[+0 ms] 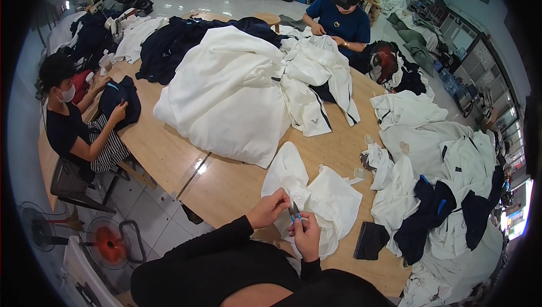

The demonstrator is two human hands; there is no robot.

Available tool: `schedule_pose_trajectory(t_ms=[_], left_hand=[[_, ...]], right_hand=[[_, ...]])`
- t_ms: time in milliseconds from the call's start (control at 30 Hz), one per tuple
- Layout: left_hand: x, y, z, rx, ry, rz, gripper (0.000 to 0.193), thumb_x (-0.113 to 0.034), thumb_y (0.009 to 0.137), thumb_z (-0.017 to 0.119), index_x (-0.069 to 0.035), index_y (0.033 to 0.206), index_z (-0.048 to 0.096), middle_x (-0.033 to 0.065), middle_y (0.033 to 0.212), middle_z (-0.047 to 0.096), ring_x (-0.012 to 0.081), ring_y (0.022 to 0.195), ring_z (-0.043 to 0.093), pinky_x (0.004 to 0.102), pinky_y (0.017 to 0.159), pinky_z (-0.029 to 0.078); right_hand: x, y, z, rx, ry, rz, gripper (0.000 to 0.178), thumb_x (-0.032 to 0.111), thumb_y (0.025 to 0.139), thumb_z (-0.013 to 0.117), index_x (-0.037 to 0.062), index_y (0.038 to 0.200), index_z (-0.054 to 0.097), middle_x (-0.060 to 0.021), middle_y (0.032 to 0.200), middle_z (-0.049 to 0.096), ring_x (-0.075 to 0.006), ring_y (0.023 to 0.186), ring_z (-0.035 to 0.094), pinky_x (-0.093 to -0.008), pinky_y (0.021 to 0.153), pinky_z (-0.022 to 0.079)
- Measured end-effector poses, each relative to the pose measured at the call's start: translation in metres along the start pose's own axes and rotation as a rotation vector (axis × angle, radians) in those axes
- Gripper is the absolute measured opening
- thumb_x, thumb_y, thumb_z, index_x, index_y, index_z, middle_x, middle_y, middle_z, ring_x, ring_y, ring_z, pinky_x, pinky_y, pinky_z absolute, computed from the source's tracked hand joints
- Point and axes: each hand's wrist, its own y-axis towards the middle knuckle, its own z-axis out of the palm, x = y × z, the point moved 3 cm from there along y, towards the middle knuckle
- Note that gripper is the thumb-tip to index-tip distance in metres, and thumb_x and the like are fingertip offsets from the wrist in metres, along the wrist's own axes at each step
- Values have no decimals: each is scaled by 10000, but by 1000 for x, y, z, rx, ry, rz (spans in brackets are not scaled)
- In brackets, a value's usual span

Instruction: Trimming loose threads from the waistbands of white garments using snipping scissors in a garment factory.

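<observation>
A white garment (339, 194) lies loosely spread on the table right before me. My left hand (269, 209) is closed, pinching a bit of the white cloth between thumb and fingers. Just to its right, my right hand (306, 236) is wrapped round a small pair of thread snips (294, 212) with blue on the grips. The blades of the snips point up, close to the left fingertips and over the white cloth. Whether the blades touch a thread is too small to tell.
A large white cloth bundle (226, 98) fills the middle of the wooden table (152, 146). White garments (418, 154) and a dark piece (371, 240) lie to the right. Co-workers sit at left (73, 121) and far side (339, 30). A fan (109, 245) stands lower left.
</observation>
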Motion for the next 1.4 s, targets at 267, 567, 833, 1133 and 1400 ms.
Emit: schedule_pose_trajectory(t_ms=[267,567,833,1133,1400], left_hand=[[-3,-1,0,-17,32,-3,129,-94,1059,645,-32,1099,539,134,917,675,268,838,676,368,775,527],[-1,-2,2,-28,45,-38,126,-104,1066,634,-30,1089,535,145,902,668,297,824,676,380,759,526],[-4,-2,1,-56,75,-20,129,-105,1067,634,-27,1089,534,160,881,665,312,795,680,389,735,528],[-9,-2,2,-83,68,-17,129,-108,1069,629,-26,1095,533,176,906,683,358,832,703,407,736,533],[-7,-1,4,-110,89,-22,144,-130,1073,633,-27,1090,535,176,900,682,354,817,700,406,723,529]], right_hand=[[3,-2,1,-66,-59,-16,160,96,1070,617,-3,1195,600,-93,778,742,-114,648,674,-284,600,536],[5,-8,1,-83,-68,-42,153,83,1066,606,-10,1188,602,-94,772,737,-118,649,674,-280,605,529],[-7,-2,4,-22,-61,-87,128,38,1081,555,-1,1202,552,-92,882,731,-83,654,592,-253,604,502],[-8,3,12,0,51,-15,218,9,1085,517,19,1303,514,-89,936,709,-79,648,581,-249,597,504],[-12,2,8,-7,127,23,217,-10,1076,510,23,1291,505,-95,928,701,-82,638,570,-246,589,499]])
